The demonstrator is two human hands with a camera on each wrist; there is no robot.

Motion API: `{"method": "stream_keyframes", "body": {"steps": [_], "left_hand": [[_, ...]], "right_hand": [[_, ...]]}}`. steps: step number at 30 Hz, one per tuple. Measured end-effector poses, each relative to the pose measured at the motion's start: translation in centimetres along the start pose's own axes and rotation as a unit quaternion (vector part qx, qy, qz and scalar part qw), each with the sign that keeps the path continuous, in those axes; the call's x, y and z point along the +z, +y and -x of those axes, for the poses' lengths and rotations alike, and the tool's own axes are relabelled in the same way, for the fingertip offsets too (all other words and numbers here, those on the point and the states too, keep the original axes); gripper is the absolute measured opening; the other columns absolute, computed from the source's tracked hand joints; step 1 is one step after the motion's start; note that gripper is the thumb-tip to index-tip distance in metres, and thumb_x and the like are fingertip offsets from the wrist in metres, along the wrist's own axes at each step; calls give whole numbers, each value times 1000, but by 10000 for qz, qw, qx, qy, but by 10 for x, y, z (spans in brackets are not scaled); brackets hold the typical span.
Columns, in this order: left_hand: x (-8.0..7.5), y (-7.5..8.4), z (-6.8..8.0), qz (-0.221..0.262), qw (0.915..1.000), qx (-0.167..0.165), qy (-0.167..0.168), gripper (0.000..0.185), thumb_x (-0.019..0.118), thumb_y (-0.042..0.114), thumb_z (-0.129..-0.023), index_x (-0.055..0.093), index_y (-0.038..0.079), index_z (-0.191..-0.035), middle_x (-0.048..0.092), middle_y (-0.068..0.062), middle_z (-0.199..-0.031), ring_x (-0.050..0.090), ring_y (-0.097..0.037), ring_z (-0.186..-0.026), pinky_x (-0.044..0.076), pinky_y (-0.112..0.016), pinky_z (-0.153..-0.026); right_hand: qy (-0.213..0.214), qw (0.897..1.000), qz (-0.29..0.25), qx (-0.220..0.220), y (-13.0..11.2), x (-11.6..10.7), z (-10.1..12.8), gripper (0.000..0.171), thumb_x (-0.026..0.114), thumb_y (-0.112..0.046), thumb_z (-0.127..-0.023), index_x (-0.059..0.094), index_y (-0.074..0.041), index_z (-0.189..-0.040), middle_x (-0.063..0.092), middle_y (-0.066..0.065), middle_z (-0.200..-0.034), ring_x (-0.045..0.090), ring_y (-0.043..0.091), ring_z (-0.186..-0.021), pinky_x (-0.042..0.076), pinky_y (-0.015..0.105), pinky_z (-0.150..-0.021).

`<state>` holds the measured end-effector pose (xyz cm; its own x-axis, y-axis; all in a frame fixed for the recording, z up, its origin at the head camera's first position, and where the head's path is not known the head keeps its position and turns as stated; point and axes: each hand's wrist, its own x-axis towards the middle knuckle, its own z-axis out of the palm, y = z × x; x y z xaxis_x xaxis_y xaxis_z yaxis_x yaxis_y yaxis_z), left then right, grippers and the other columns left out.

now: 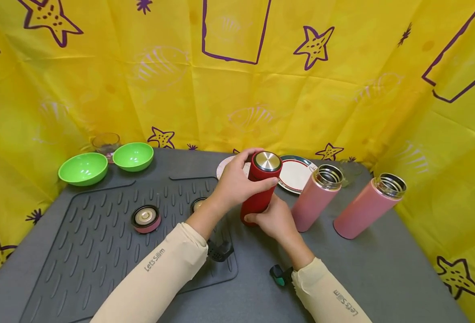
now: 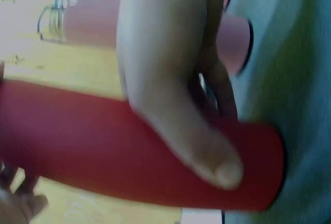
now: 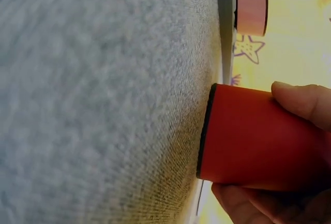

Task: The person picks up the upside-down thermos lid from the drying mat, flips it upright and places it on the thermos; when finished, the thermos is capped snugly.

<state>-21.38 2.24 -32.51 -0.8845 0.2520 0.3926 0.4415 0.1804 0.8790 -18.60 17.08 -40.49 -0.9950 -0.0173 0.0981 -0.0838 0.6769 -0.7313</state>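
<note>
A red thermos flask (image 1: 261, 198) with a brushed-metal disc on its lid (image 1: 267, 161) stands nearly upright between the two hands. My left hand (image 1: 234, 181) grips it near the top, the thumb lying across the front just below the lid. Lower down, my right hand (image 1: 277, 217) holds the body; in the left wrist view its thumb (image 2: 207, 157) presses along the red side close to the base. The flask's black-rimmed base (image 3: 207, 131) is at the grey tabletop in the right wrist view. Whether the lid is turned cannot be seen.
To the right stand two lidless pink flasks (image 1: 314, 202) (image 1: 364, 211). A grey ridged mat (image 1: 100, 242) on the left carries a pink-edged lid (image 1: 146, 219) and another lid (image 1: 197, 205), partly hidden. Green bowls (image 1: 84, 169) and plates (image 1: 295, 174) sit farther back.
</note>
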Motion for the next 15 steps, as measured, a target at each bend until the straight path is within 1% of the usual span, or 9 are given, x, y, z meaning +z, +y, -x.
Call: {"method": "stream_keyframes", "body": {"steps": [2,4,7,9,11,15], "left_hand": [[5,4,2,-84,9998,56,198,78,86,39,-72,48,14,-136,54,3,-122,51,-11,-112,48,-37,-92],[9,7,3,-261,9985,99,462,79,87,41,-71,48,11,-133,54,2,-120,52,-11,-110,50,-34,-90],[11,10,3,-605,9942,176,873,73,88,41,-68,55,10,-125,58,3,-113,55,-11,-103,52,-31,-84],[12,10,4,-755,9912,222,1063,68,89,39,-67,60,12,-121,62,5,-109,57,-9,-99,53,-30,-80],[12,10,4,-732,9905,271,1135,65,90,38,-66,62,13,-120,64,5,-108,59,-9,-98,53,-29,-80],[11,9,3,-636,9912,320,1115,64,90,37,-67,64,14,-120,65,6,-108,58,-8,-100,53,-29,-80]], "right_hand": [[-15,10000,-35,-15,1,0,0,50,89,-26,-66,63,-16,-107,67,-5,-91,61,16,-79,51,37,-73],[-33,10000,-84,-20,1,0,0,50,89,-25,-65,63,-16,-107,67,-5,-91,61,16,-79,51,37,-73],[-72,9999,-104,6,2,0,0,50,90,-26,-66,64,-15,-106,67,-5,-91,61,16,-78,51,37,-73],[-75,10000,-35,25,2,-1,1,50,90,-28,-65,64,-15,-106,67,-5,-90,61,16,-77,51,37,-72],[-69,10000,36,15,2,-2,0,50,90,-29,-65,64,-15,-105,67,-5,-89,61,16,-77,51,37,-72],[-54,9999,132,-60,1,-4,0,49,89,-29,-64,64,-15,-104,68,-4,-88,62,16,-76,52,37,-72]]}}
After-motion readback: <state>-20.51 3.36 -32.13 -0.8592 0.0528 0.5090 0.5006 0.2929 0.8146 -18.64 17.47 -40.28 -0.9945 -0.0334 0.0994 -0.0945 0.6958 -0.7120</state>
